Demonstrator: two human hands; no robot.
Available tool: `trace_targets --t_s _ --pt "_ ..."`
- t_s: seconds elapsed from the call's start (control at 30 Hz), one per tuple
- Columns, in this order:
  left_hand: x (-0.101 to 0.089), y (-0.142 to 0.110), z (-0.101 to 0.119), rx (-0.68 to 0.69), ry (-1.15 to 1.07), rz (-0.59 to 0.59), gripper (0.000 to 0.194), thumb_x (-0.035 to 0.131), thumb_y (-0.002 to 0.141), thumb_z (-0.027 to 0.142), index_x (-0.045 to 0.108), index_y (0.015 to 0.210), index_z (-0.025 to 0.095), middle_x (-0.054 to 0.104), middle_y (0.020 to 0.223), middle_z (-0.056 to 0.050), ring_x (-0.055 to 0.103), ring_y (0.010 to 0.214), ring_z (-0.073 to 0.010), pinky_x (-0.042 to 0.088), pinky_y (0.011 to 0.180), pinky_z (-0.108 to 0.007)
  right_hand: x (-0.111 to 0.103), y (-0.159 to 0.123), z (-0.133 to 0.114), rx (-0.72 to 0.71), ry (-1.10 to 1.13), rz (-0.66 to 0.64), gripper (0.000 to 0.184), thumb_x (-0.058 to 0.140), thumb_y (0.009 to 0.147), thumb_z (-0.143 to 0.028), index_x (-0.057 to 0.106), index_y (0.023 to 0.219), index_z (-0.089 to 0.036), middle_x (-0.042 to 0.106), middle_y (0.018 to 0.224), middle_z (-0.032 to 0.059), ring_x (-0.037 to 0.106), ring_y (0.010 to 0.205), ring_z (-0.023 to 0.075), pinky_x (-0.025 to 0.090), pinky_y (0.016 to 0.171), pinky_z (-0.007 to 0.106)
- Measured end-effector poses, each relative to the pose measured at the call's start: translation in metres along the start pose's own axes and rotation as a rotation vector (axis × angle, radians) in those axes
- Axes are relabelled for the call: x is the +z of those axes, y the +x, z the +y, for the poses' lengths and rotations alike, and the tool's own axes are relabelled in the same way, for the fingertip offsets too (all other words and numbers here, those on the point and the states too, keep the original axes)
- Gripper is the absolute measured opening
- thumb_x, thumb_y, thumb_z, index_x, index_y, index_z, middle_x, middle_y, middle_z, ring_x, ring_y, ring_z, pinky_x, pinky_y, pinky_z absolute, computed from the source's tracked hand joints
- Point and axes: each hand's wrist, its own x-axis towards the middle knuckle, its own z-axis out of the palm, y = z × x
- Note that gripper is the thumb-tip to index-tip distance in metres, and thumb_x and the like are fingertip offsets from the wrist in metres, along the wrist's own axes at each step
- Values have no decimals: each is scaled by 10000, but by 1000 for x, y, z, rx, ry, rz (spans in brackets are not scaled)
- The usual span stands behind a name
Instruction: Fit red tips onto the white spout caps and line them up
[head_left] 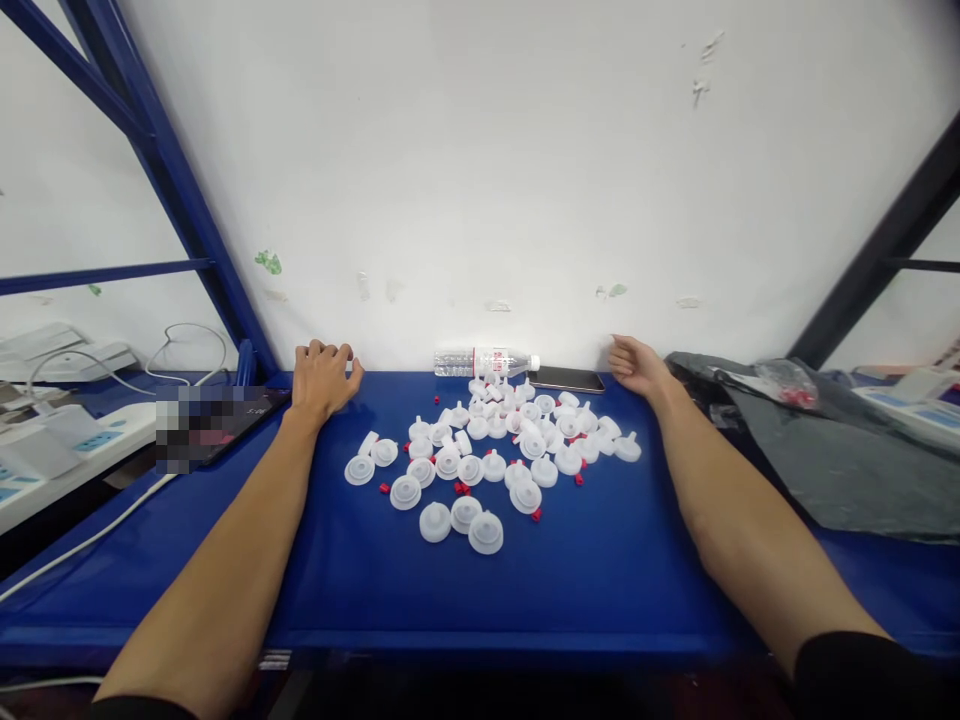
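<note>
A white, scuffed wall point(480, 180) rises behind a long blue table point(360, 590), with a slanting blue metal frame point(176, 180) to the left. From where I stand behind the person, a crumpled dark grey plastic sheet or bag point(832, 450) covers the table's right side; a flat device with a dark screen point(244, 425) lies on the left.

The person's bare arms reach forward, hands well apart. The left hand point(322, 378) is near the back edge, fingers bent downward, thumb spread away from them, with nothing visible in its grasp. The right hand point(637, 368) is loosely curled by the wall, near the bag; I cannot tell whether its fingers close on anything.

Between them, a clear plastic bottle with a white cap point(484, 362) lies on its side, next to a flat dark phone point(570, 379). In front spreads a loose heap of round white plastic caps with narrow stems point(486, 533), some stem-up, others tipped over. They look light, stiff and rather slippery, unlikely to break; the stem or outer rim should give the surest pinch. Smallest are the scattered red pieces point(385, 489), probably hard, best taken between fingertips.
</note>
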Motion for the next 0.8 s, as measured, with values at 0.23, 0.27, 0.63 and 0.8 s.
trace_targets --t_s 0.23,0.27,0.63,0.8 --pt "9 9 -8 -61 -97 -352 368 641 975 389 615 1272 174 657 1256 -94 674 1061 -230 586 886 -443 -4 13 2 14 -105 119 321 622 1006 -362 628 1281 -197 642 1285 105 664 1044 226 595 866 429" --pt "10 10 -9 -73 -110 -393 367 642 974 388 614 1272 174 658 1253 -94 676 1055 -228 588 881 -439 -4 14 3 9 -120 131 323 622 1005 -364 627 1282 -197 642 1285 105 664 1045 226 595 866 430" --pt "7 12 -9 -93 -138 -505 384 640 975 391 605 1292 177 647 1280 -99 667 1085 -238 579 905 -458 5 10 8 -40 -247 216 342 628 1002 -362 619 1299 -192 631 1310 108 657 1080 239 583 897 450" --pt "7 12 -9 -102 -137 -519 385 640 974 390 604 1293 177 644 1285 -98 666 1087 -237 578 909 -460 18 0 8 -51 -310 223 358 643 994 -348 611 1306 -174 632 1302 106 662 1082 243 578 902 453"
